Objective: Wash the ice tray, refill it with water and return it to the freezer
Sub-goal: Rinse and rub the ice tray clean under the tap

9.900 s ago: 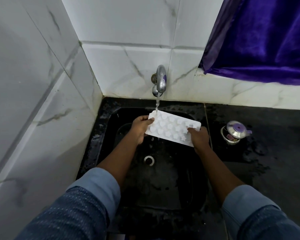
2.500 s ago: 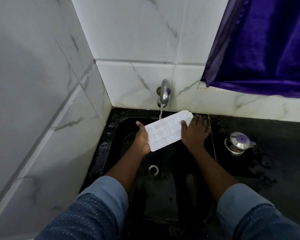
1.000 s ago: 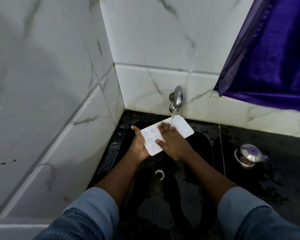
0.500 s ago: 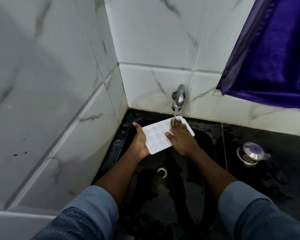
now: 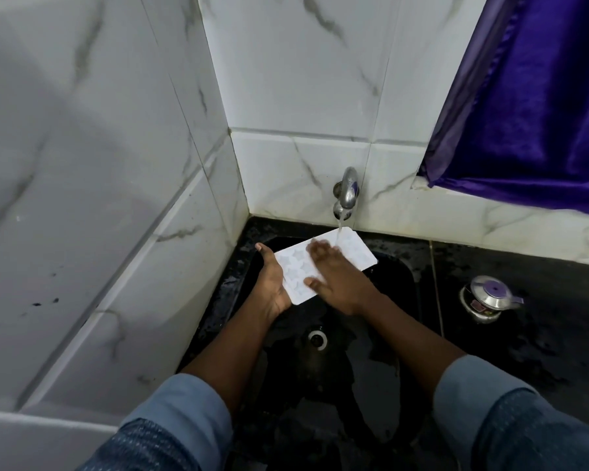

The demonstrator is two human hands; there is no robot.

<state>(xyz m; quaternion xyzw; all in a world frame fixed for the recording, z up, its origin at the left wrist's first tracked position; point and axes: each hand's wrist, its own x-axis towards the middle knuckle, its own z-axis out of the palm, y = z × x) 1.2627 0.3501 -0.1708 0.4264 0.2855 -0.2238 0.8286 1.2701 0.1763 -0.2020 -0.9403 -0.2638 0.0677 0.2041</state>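
no legible text or numbers, steel container (image 5: 489, 298) at right of the frame bears a small label (image 5: 477, 306) — print too blurred to read

White ice tray (image 5: 354, 249) (star-patterned), black sink (image 5: 400, 300), purple curtain (image 5: 531, 113)

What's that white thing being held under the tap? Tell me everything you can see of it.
It is the ice tray, a flat white rectangle with rounded corners that looks like plastic, with rows of star shapes moulded into it. It is held above the black sink, turned diagonally, and its far end is under the thin stream from the tap, so it is wet. The left hand holds its near-left end. The right hand lies flat across its middle, with the fingers blurred.
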